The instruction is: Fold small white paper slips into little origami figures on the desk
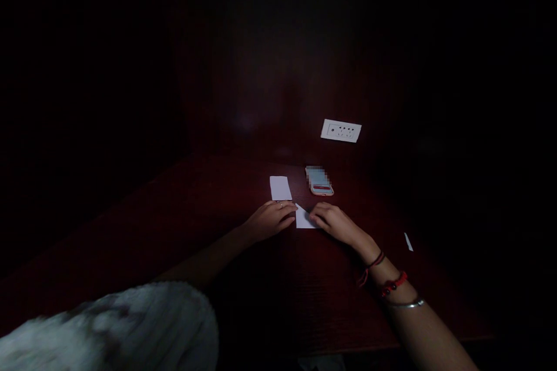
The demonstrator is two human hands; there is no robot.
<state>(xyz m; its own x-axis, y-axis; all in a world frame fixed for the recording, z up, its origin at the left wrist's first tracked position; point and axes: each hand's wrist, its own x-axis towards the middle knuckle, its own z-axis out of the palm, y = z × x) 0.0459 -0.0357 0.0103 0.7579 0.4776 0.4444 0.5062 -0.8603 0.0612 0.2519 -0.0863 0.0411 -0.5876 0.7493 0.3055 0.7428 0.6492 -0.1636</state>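
A small white piece of paper [303, 220], with a slanted upper edge as if folded into a triangle, lies on the dark red table between my hands. My left hand [272, 219], wearing a ring, rests with its fingers stretched out to the paper's left edge. On the right side, my right hand [334, 221] has its fingers bent together over the paper, covering that corner; the thumb shows along the near side. Just beyond my left fingers is a second, rectangular white paper [281, 188], lying flat.
A phone [321, 181] in a pinkish case lies beyond my right hand, its screen lit and partly blurred. Farther right is a narrow white paper strip [408, 242]. A white socket panel [341, 131] is set in the dark back wall. The surroundings are very dim.
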